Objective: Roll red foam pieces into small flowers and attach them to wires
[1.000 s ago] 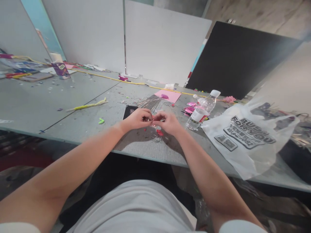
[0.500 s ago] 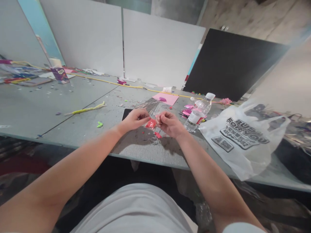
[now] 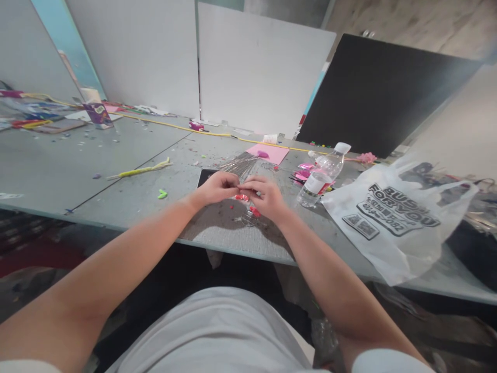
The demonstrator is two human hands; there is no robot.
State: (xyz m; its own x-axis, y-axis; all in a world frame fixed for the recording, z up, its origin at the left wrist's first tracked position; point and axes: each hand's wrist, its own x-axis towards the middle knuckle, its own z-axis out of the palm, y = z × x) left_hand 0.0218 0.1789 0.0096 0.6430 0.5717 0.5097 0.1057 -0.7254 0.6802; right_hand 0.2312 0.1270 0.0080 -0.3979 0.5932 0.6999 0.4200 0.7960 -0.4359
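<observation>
My left hand [image 3: 218,187] and my right hand [image 3: 264,196] meet above the table near its front edge, fingertips touching. The fingers of both are pinched together, and whatever is between them is too small to make out. Just below the fingertips shows a red piece in clear wrapping [image 3: 242,198]. A smaller red piece [image 3: 254,211] lies under my right hand beside clear plastic. Behind the hands, a bundle of thin wires [image 3: 239,165] points toward a pink sheet [image 3: 268,154] with a purple lump on it.
On the right stand a clear bottle [image 3: 323,176] and a white plastic bag [image 3: 399,217]. Yellow-green stems [image 3: 143,169] and a green piece [image 3: 162,194] lie left of the hands. A yellow cord [image 3: 171,126] crosses the table before upright panels.
My hands have come together, the right one moving slightly left with its fingers now more extended over the red piece. The whole view has shifted slightly.
</observation>
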